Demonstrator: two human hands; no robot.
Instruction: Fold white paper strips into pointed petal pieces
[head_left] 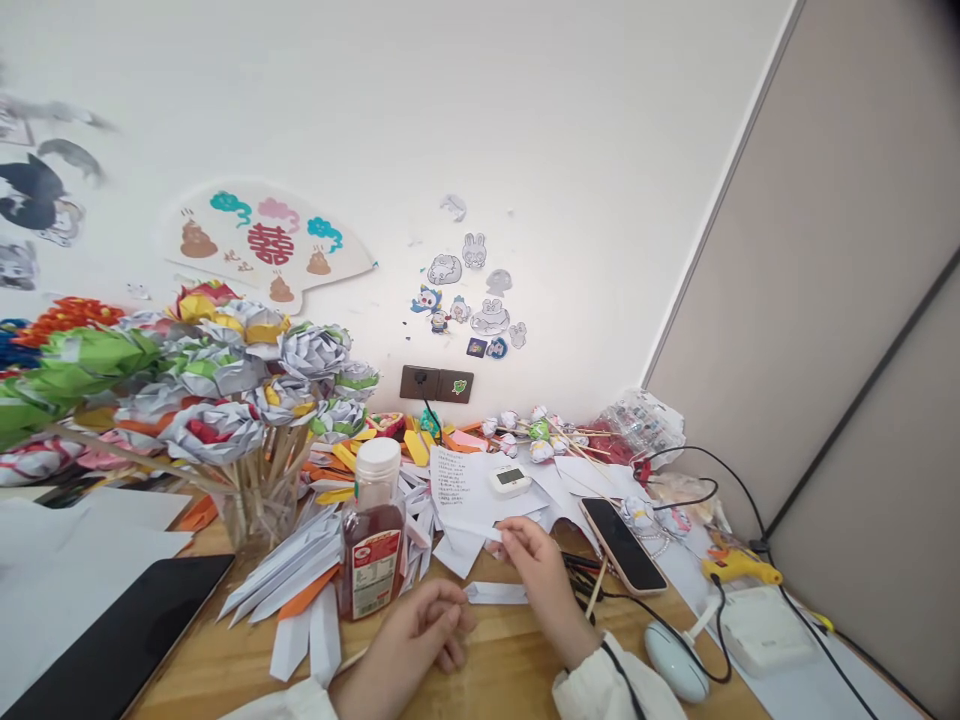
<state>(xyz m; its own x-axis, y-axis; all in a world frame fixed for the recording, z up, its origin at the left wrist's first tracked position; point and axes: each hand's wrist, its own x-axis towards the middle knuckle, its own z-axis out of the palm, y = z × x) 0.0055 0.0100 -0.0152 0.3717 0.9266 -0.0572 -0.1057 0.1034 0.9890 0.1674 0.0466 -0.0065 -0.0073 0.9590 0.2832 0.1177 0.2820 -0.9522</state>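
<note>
Low in the middle of the view, my left hand (420, 640) rests on the wooden desk (495, 680) with its fingers curled, pinching the left end of a folded white paper strip (499, 593). My right hand (540, 580) is just to the right of it, fingers pinched on a white sheet of paper (469, 500) at its lower edge, above the strip. A sauce bottle with a white cap (373, 535) stands just left of my hands.
A glass jar of folded paper flowers on sticks (247, 420) stands at left, with folded paper pieces (300, 580) fanned below it. A dark tablet (112, 640) lies at lower left. A phone (622, 545), a yellow glue gun (739, 568), cables and a white mouse (675, 660) sit at right.
</note>
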